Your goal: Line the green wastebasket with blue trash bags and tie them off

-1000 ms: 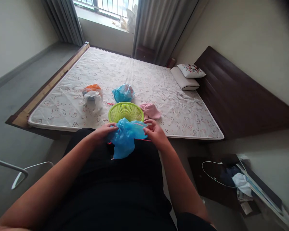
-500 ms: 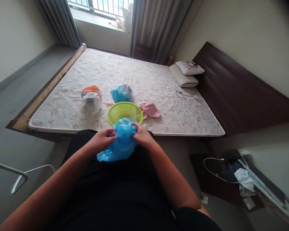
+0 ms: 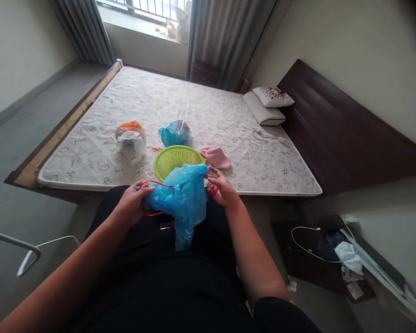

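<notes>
Pinching a thin red string (image 3: 161,183) together with one side of a crumpled blue bag (image 3: 190,201), the left hand (image 3: 131,202) is closed, its thumb pressed toward the fingers. The right hand (image 3: 223,186) holds the bag's opposite edge between thumb and fingers, with red string showing at its fingers too. The thin plastic spreads between both hands and hangs down in front of the person's black clothing (image 3: 152,282), with the string running across its upper part. Just beyond, a yellow-green basket (image 3: 178,153) sits on the letter-patterned mattress (image 3: 211,108), its near side partly hidden by the bag. A pink cloth (image 3: 217,158) lies just beside the basket on the right; behind it rests a rounded, light-blue bundle (image 3: 175,132), and to the left lies an orange-and-white plastic bundle (image 3: 131,138). Farther off, a patterned pillow (image 3: 273,97) lies on a pale cushion (image 3: 263,111) near the dark headboard (image 3: 336,125).
</notes>
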The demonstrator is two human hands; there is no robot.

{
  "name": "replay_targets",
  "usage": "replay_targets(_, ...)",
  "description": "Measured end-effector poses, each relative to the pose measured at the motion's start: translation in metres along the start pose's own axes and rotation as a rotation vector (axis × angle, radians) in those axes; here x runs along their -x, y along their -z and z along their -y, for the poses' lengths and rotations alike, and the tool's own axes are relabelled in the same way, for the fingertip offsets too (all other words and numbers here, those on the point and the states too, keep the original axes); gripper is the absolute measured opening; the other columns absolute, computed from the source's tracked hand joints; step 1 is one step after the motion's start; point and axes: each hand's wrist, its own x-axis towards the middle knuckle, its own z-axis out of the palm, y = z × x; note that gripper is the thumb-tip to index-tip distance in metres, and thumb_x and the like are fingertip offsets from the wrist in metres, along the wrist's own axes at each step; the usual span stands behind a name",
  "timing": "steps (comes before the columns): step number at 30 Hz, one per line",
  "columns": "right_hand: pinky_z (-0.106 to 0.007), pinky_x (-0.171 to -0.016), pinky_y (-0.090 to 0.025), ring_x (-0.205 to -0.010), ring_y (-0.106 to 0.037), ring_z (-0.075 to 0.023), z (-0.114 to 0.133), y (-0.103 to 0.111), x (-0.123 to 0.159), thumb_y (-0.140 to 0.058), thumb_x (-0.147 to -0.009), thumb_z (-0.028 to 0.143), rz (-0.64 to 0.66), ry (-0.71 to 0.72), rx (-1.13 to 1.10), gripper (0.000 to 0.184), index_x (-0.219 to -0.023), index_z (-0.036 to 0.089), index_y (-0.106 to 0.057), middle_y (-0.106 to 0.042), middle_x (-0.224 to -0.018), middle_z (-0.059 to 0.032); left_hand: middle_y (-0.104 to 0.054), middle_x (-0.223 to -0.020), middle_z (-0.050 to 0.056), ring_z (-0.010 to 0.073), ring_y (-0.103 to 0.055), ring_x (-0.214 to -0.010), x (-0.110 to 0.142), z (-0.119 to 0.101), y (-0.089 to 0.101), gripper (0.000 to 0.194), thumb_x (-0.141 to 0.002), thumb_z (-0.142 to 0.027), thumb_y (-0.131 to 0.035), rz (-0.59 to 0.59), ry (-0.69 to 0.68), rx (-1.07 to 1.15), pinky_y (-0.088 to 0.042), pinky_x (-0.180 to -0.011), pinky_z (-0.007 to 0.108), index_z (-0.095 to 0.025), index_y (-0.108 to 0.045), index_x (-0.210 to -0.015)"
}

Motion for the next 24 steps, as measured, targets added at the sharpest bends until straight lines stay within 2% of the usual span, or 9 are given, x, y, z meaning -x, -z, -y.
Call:
replay_targets(2,-0.017,-0.044,-0.037,-0.051,-0.043,-0.0029,0.012,0.008,0.011,-0.09,-0.071,0.036,0.046,-0.038,0.237,0.066,-0.129,0.027,-0.06,-0.07,-0.098,0.0029,-0.043,-0.053,-0.01,0.0068,-0.041,-0.038,-0.003,-0.008,0.005,0.048,-0.063,-0.021,-0.088,0.01,-0.002,0.098,-0.034,-0.035,0.017,-0.022,-0.04,-0.071)
replay_targets(6,-0.018,-0.045,-0.033,-0.054,-0.046,-0.0072,0.029,0.027,0.024,-0.092,-0.068,0.042,-0.104,-0.01,0.693,0.042,-0.094,0.019,-0.068,-0.057,-0.066,0.006,-0.043,-0.052,-0.009,0.0055,-0.04,-0.039,-0.01,-0.018,0.018,0.042,-0.066,-0.017,-0.082,-0.014,-0.052,0.202,-0.027,-0.036,0.016,-0.02,-0.04,-0.067)
replay_targets(8,-0.019,-0.044,-0.029,-0.049,-0.039,-0.0074,0.034,0.028,0.031,-0.087,-0.074,0.051,-0.112,0.046,0.596,0.041,-0.089,0.022,-0.063,-0.047,-0.057,0.0094,-0.048,-0.055,-0.008,0.0068,-0.044,-0.042,-0.012,-0.017,0.02,0.038,-0.066,-0.017,-0.081,-0.046,-0.074,0.207,-0.029,-0.037,0.016,-0.02,-0.043,-0.069)
replay_targets(10,-0.02,-0.041,-0.023,-0.044,-0.027,-0.0066,0.039,0.02,0.04,-0.079,-0.079,0.063,0.01,0.068,0.375,0.046,-0.097,0.025,-0.061,-0.045,-0.056,0.0109,-0.052,-0.058,-0.007,0.0082,-0.049,-0.044,-0.012,-0.015,0.017,0.035,-0.066,-0.017,-0.082,-0.074,-0.087,0.2,-0.034,-0.038,0.017,-0.02,-0.047,-0.072)
replay_targets(13,-0.021,-0.04,-0.019,-0.043,-0.02,-0.0045,0.038,-0.008,0.054,-0.066,-0.084,0.076,0.268,0.028,0.224,0.061,-0.121,0.029,-0.059,-0.07,-0.082,0.003,-0.057,-0.063,-0.007,0.0105,-0.057,-0.052,-0.007,-0.012,0.005,0.033,-0.066,-0.017,-0.084,-0.098,-0.077,0.196,-0.045,-0.044,0.019,-0.019,-0.053,-0.078)
replay_targets(15,-0.021,-0.044,-0.031,-0.049,-0.038,-0.0052,0.028,-0.035,0.06,-0.07,-0.083,0.073,0.343,0.0,0.332,0.07,-0.137,0.031,-0.055,-0.075,-0.116,-0.0059,-0.061,-0.067,-0.006,0.0112,-0.061,-0.056,0.0,-0.012,-0.006,0.032,-0.065,-0.016,-0.085,-0.104,-0.075,0.213,-0.051,-0.05,0.02,-0.018,-0.057,-0.082)
replay_targets(17,-0.026,-0.064,-0.05,-0.078,-0.064,-0.014,0.007,-0.062,0.061,-0.084,-0.076,0.063,0.247,0.034,0.535,0.083,-0.145,0.032,-0.05,-0.069,-0.134,-0.01,-0.068,-0.075,-0.003,0.0123,-0.064,-0.063,0.009,-0.013,-0.016,0.032,-0.065,-0.016,-0.085,-0.085,-0.083,0.222,-0.054,-0.054,0.021,-0.017,-0.063,-0.088)
replay_targets(20,-0.043,-0.094,-0.054,-0.122,-0.064,-0.033,-0.029,-0.091,0.049,-0.091,-0.067,0.059,-0.034,0.091,0.793,0.098,-0.149,0.03,-0.045,-0.063,-0.139,-0.014,-0.071,-0.08,0.001,0.0141,-0.065,-0.065,0.026,-0.019,-0.027,0.032,-0.064,-0.018,-0.085,-0.012,-0.074,0.193,-0.055,-0.054,0.022,-0.017,-0.066,-0.089)
replay_targets(24,-0.046,-0.09,-0.051,-0.104,-0.067,-0.0353,-0.043,-0.086,0.018,-0.082,-0.075,0.032,-0.192,0.131,0.96,0.067,-0.135,0.025,-0.054,-0.068,-0.105,-0.0102,-0.06,-0.063,-0.005,0.0122,-0.056,-0.05,0.047,-0.034,-0.03,0.038,-0.061,-0.019,-0.087,0.021,-0.093,0.168,-0.048,-0.043,0.021,-0.02,-0.052,-0.074)
